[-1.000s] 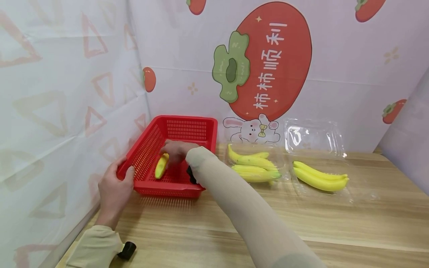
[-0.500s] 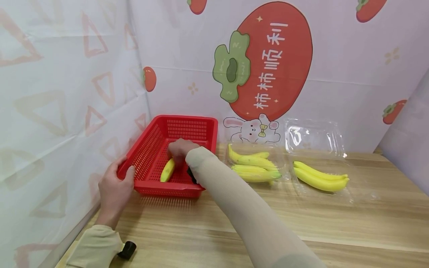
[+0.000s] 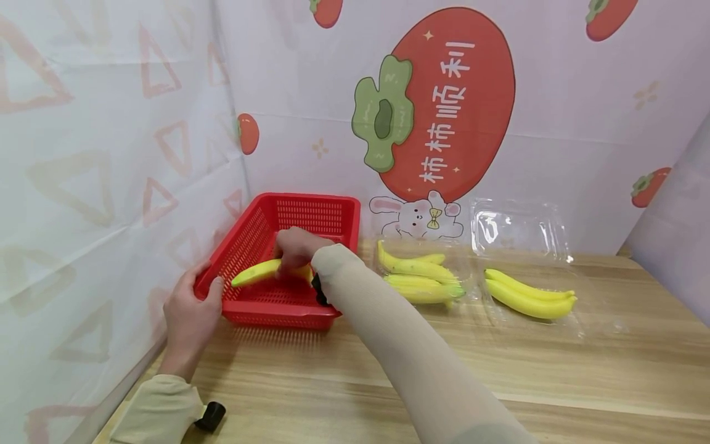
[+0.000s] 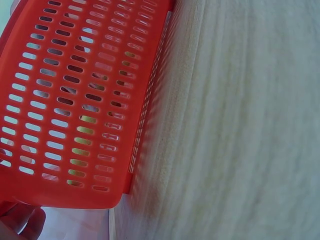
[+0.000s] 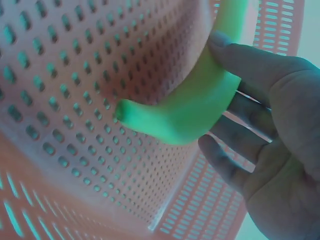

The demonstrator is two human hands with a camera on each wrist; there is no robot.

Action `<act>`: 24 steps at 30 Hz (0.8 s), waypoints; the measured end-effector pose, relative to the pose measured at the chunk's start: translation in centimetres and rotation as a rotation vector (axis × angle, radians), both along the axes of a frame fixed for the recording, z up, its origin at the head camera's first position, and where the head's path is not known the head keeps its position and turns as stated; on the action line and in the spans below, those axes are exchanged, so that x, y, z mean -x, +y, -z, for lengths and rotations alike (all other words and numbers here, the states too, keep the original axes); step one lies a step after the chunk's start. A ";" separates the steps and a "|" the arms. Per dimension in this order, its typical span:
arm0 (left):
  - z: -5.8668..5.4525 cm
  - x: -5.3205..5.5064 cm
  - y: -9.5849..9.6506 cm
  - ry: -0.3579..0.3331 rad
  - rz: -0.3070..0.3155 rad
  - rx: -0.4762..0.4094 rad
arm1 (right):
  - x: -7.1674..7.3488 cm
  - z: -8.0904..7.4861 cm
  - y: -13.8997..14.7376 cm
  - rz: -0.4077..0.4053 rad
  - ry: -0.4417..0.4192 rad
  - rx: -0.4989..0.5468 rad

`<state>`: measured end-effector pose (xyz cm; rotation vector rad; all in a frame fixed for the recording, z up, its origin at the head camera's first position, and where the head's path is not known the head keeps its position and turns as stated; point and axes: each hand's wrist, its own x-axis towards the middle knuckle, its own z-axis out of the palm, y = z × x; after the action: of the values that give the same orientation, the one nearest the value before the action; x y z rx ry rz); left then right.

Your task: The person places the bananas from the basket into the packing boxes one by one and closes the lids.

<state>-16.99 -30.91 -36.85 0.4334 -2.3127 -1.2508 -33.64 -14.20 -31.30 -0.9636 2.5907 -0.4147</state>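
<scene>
In the head view, a red perforated plastic basket (image 3: 280, 308) stands at the left. My left hand (image 3: 191, 317) grips its left rim near the front corner; fingertips (image 4: 34, 224) show at the edge of the left wrist view. Inside the basket my right hand (image 3: 297, 246) holds a yellow banana (image 3: 252, 273), which lies crosswise. The right wrist view shows the thumb and fingers of the right hand (image 5: 280, 115) around the middle of the banana (image 5: 195, 107), over the basket's slotted floor (image 5: 65, 95). In the head view, the hand hides the banana's middle.
Right of the basket, several bananas (image 3: 418, 288) lie in a clear plastic box. Farther right, an open clear box (image 3: 518, 231) holds more bananas (image 3: 529, 296). A patterned cloth wall (image 3: 299, 154) closes the back and left of the wooden table (image 3: 310, 382).
The banana has swung from lengthwise to crosswise in the basket, and the right hand now has it by the middle. The left hand stays on the rim.
</scene>
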 end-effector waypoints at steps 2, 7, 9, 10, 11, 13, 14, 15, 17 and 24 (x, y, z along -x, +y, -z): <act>0.1 0.1 0.0 -0.006 -0.001 -0.001 | 0.2 0.0 0.1 -0.012 0.029 0.031; 0.2 0.1 0.1 -0.009 -0.011 -0.005 | 0.5 -0.1 0.6 -0.028 0.080 0.088; 0.2 0.1 0.1 -0.003 -0.017 -0.001 | 0.6 -0.2 0.8 -0.025 0.079 0.118; 0.2 0.1 0.1 -0.004 -0.020 0.002 | 0.7 -0.3 1.0 -0.020 0.074 0.136; 0.2 0.0 0.1 -0.007 -0.022 0.003 | 0.7 -0.3 1.1 -0.011 0.065 0.155; 0.3 0.0 0.2 -0.008 -0.026 0.003 | 0.7 -0.6 1.3 0.002 0.052 0.188; 0.3 0.0 0.1 -0.007 -0.028 0.004 | 0.7 -0.7 1.4 0.009 0.046 0.202; 0.3 0.0 0.2 -0.008 -0.028 0.002 | 0.7 -0.9 1.5 0.013 0.043 0.213; 0.4 0.0 0.1 -0.007 -0.028 -0.001 | 0.6 -1.2 1.5 0.014 0.043 0.229; 0.3 0.0 0.2 -0.009 -0.029 0.011 | 0.1 -2.7 1.5 0.016 0.024 0.276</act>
<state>-16.95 -30.70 -37.18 0.4678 -2.3122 -1.2244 -33.75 -12.71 -28.62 -1.0410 2.6099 -0.7857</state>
